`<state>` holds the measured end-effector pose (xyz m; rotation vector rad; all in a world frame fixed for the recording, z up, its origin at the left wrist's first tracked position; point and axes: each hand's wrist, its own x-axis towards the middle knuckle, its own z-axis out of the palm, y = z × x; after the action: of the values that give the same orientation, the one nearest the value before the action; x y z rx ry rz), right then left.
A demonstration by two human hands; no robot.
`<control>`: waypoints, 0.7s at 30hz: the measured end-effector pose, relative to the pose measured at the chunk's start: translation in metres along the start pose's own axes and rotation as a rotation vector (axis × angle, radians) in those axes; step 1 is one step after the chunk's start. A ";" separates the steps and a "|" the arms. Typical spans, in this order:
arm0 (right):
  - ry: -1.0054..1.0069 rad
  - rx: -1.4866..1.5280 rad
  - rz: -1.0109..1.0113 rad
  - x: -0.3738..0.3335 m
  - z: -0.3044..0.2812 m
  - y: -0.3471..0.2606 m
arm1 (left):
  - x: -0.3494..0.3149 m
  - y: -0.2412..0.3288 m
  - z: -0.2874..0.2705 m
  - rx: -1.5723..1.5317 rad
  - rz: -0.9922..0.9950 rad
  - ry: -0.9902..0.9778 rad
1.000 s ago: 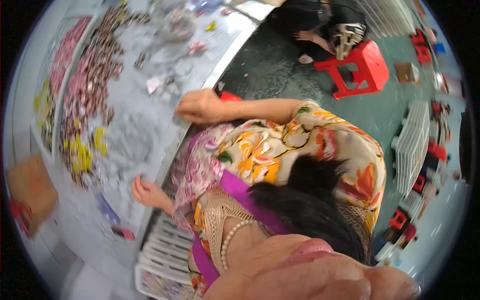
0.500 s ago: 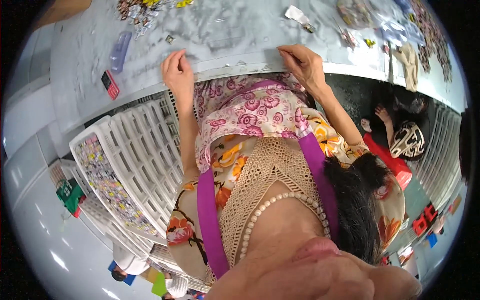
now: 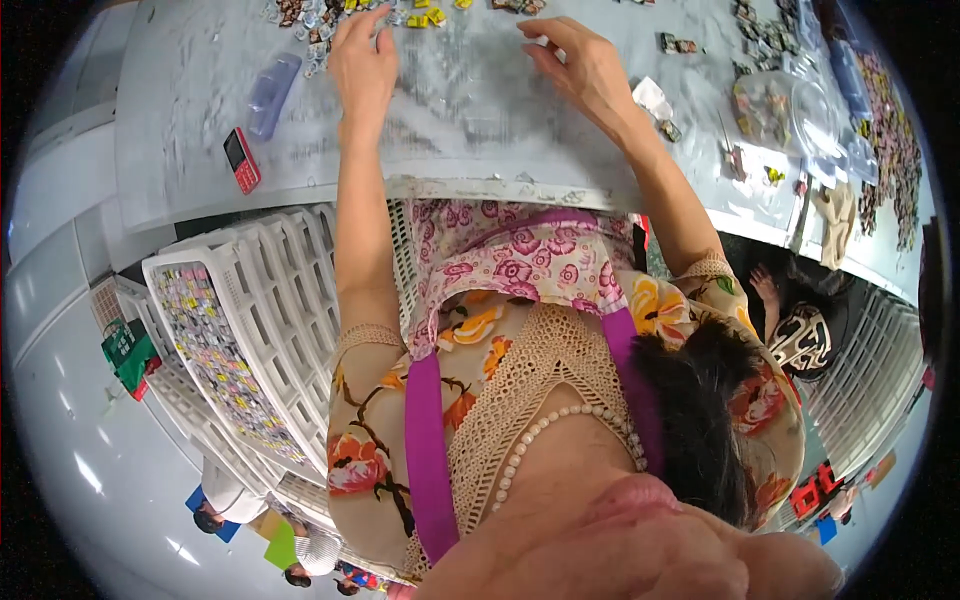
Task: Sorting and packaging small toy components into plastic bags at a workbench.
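My left hand (image 3: 364, 68) reaches over the table (image 3: 470, 130), beside a scatter of small wrapped pieces. Its thumb stands apart from the stretched fingers, and I see nothing held. Yellow wrapped pieces (image 3: 432, 18) lie just right of its fingertips, and pale blue-and-white pieces (image 3: 318, 50) lie to its left. My right hand (image 3: 580, 68) hovers farther right over the tabletop, fingers loosely bent toward the left and thumb apart, with nothing visible between them. Dark wrapped pieces (image 3: 518, 6) lie beyond its fingertips at the far edge of the picture.
On the left of the table are a clear bluish plastic tray (image 3: 272, 95) and a red phone (image 3: 241, 160). To the right lie white scrap (image 3: 652, 100), a clear bag (image 3: 765, 105) and a long heap of pieces (image 3: 890, 140). Stacked white crates (image 3: 270, 300) stand below left.
Both hands have moved from the table's near edge farther onto the tabletop. More of the table and of the wrapped pieces shows as the view has shifted.
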<state>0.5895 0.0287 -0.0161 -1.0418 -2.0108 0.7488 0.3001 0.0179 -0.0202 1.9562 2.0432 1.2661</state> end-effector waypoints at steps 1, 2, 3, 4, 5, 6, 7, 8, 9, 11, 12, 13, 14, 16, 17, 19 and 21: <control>0.044 0.005 -0.076 0.011 0.005 0.002 | 0.016 -0.009 0.006 0.089 0.057 -0.017; 0.087 0.011 -0.152 0.022 0.010 0.004 | 0.025 -0.017 0.009 0.178 0.114 -0.034; 0.082 0.010 -0.151 0.034 0.016 0.005 | 0.025 -0.023 0.014 0.177 0.110 -0.034; 0.096 -0.053 -0.178 0.045 0.021 0.015 | 0.034 -0.003 0.021 0.189 0.015 -0.134; 0.104 -0.107 -0.221 0.055 0.026 0.016 | 0.038 0.007 0.020 0.212 -0.083 -0.220; 0.100 -0.106 -0.217 0.064 0.030 0.018 | 0.041 -0.002 0.026 0.212 -0.087 -0.224; 0.117 -0.113 -0.240 0.072 0.035 0.016 | 0.042 -0.016 0.030 0.223 -0.013 -0.118; 0.131 -0.119 -0.261 0.077 0.040 0.014 | 0.043 -0.027 0.031 0.236 0.059 -0.017; 0.118 -0.108 -0.263 0.079 0.042 0.011 | 0.044 -0.038 0.030 0.245 0.044 -0.016; 0.074 -0.125 -0.241 0.083 0.042 0.006 | 0.053 -0.052 0.019 0.205 0.032 -0.091; 0.056 -0.108 -0.256 0.079 0.045 0.009 | 0.054 -0.059 0.013 0.222 0.011 -0.081; 0.077 -0.137 -0.252 0.074 0.048 0.017 | 0.056 -0.066 0.005 -0.213 -0.071 -0.156; 0.101 -0.173 -0.244 0.073 0.049 0.022 | 0.062 -0.060 -0.002 -0.659 -0.143 -0.224; 0.060 -0.150 -0.234 0.073 0.046 0.024 | 0.054 -0.054 -0.015 0.133 -0.392 -0.198; 0.031 -0.143 -0.212 0.072 0.046 0.020 | 0.046 -0.063 -0.029 0.075 -0.335 -0.071; 0.025 -0.117 -0.195 0.076 0.047 0.006 | 0.032 -0.063 -0.057 0.025 -0.285 0.052; -0.009 -0.130 -0.242 0.082 0.045 0.001 | 0.022 -0.046 -0.085 0.223 -0.408 0.103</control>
<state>0.5208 0.0925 -0.0138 -0.8461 -2.1688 0.5011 0.2122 -0.0006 0.0210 1.4500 2.5584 1.1058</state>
